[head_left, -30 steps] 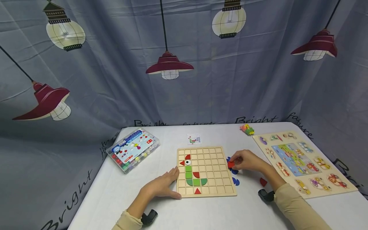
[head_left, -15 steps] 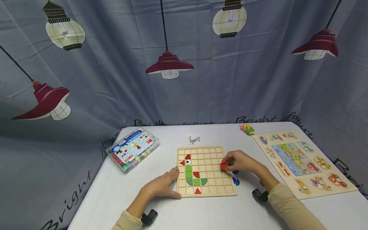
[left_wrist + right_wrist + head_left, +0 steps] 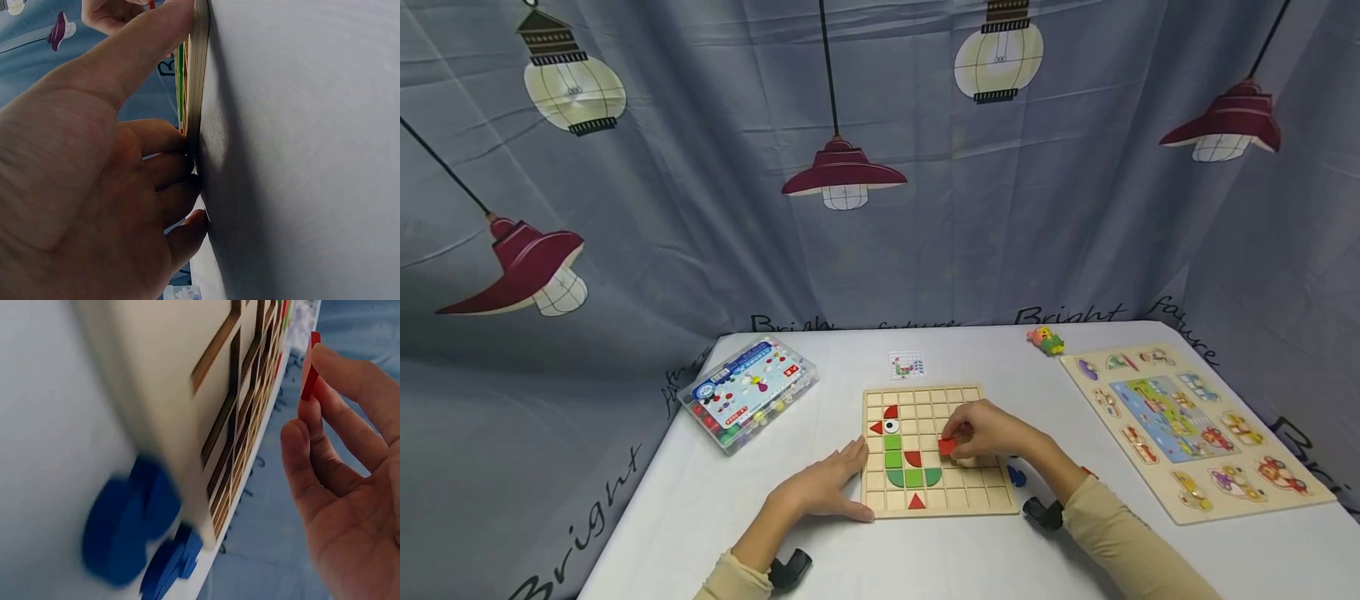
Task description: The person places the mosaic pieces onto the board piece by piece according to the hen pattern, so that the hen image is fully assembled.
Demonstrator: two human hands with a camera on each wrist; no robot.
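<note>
A wooden grid board (image 3: 958,498) lies on the table. On its left side, green tiles (image 3: 892,459), red pieces (image 3: 916,501) and a round eye piece (image 3: 891,426) form a bird-like figure. My left hand (image 3: 826,485) rests against the board's left edge, thumb and fingers spread; in the left wrist view its fingers touch the board's side. Over the board's middle, right of the figure, my right hand (image 3: 994,430) pinches a red square tile (image 3: 947,447) between thumb and fingers. The right wrist view shows this tile edge-on, apart from the board.
Blue pieces (image 3: 115,531) lie by the board's right edge. Behind the board is a small picture card (image 3: 907,365). A clear plastic box (image 3: 752,396) stands back left. To the right are a picture puzzle board (image 3: 1183,510) and a small colourful toy (image 3: 1045,339).
My right hand has carried the red square tile leftward, from beside the board's right edge to over its middle. My left hand has stayed at the left edge.
</note>
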